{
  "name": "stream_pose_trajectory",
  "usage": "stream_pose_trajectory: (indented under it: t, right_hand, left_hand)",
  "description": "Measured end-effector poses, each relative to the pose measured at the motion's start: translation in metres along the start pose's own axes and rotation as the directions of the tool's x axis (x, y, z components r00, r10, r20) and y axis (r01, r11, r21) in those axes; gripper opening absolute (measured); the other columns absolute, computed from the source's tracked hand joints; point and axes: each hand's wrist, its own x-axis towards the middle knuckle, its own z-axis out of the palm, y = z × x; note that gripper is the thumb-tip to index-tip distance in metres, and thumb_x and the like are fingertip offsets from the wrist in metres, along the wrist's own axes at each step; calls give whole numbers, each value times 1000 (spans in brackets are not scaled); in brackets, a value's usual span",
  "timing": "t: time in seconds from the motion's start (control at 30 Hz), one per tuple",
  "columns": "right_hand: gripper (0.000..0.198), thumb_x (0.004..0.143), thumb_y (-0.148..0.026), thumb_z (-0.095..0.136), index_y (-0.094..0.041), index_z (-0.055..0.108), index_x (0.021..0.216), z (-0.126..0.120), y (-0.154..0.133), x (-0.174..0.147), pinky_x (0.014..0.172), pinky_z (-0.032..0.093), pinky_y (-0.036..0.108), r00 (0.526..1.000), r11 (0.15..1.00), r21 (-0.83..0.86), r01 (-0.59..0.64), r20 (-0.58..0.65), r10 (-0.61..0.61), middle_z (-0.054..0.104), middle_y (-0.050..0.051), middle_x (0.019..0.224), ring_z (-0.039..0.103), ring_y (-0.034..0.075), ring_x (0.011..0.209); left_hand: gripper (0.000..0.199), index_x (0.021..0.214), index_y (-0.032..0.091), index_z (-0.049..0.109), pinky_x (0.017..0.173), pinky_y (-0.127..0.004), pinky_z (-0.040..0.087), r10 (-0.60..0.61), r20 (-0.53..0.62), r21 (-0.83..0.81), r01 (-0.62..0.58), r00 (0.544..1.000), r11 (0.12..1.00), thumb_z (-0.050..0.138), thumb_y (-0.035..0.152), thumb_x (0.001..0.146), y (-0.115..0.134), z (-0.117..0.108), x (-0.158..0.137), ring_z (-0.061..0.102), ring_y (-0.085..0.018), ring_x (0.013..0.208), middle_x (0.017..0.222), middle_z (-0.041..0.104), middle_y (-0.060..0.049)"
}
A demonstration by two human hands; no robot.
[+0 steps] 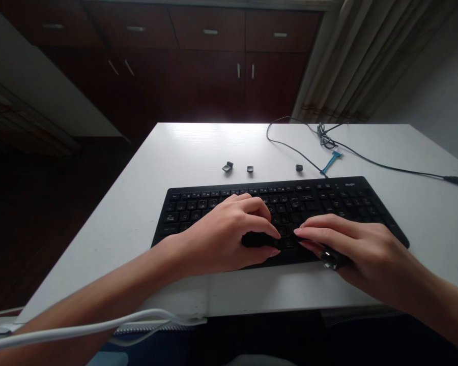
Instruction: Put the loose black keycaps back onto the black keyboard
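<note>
White cable (80, 328) nearest; black keyboard (187, 216) (white-lettered, round-cornered); left hand (232, 229) loosely parted, right hand (377, 249) gripping dark, shiny-ended object (331, 259).

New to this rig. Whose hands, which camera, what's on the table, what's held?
No machine: these are a person's bare hands. The picture comes from a camera worn on their head, looking forward and down. A black keyboard lies on the white table. Beyond it are small dark pieces, apparently keycaps, a blue brush and a black cable. The left hand is over the keyboard, with nothing visibly held. The right hand holds a dark object with a shiny part; its identity is unclear.
</note>
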Motion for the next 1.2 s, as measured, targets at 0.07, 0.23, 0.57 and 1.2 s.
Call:
stream_pose_trajectory:
  t: [0.07, 0.23, 0.57, 1.2]
  right_hand:
    - [51, 89, -4, 58, -26, 63, 134, 1, 2, -1, 75, 62, 30, 1000, 1000, -28, 3, -4, -3, 70, 8, 127, 75, 23, 98]
    - [54, 90, -3, 61, -26, 59, 139, 2, 6, -5, 85, 63, 33, 1000, 999, -42, 6, -21, -7, 70, 7, 129, 74, 23, 106]
    - [34, 95, -9, 64, -24, 69, 125, 16, -10, 2, 88, 64, 34, 991, 996, -20, 84, -99, -86, 76, 7, 124, 76, 22, 103]
    - [34, 95, -5, 61, -19, 70, 126, 19, -3, -6, 90, 61, 30, 987, 992, -41, 116, -106, -119, 75, 10, 125, 74, 20, 110]
  left_hand:
    - [17, 106, 29, 79, 89, -31, 49, -2, -11, -14, 2, 1000, 1000, 76, 33, 90, 0, 0, 0, 63, -17, 93, 102, 69, -4]
    - [17, 105, 26, 79, 78, -26, 52, -48, -91, -73, 41, 995, 996, 77, 32, 89, -1, -1, 2, 66, -16, 90, 101, 69, -4]
    - [17, 105, 22, 78, 76, -27, 54, -91, -167, -105, 74, 982, 992, 76, 29, 89, -7, -2, 4, 67, -16, 89, 101, 71, -4]
    - [18, 106, 21, 78, 77, -24, 51, -79, -169, -104, 62, 983, 993, 76, 28, 90, -9, 1, 3, 65, -13, 89, 101, 70, -2]
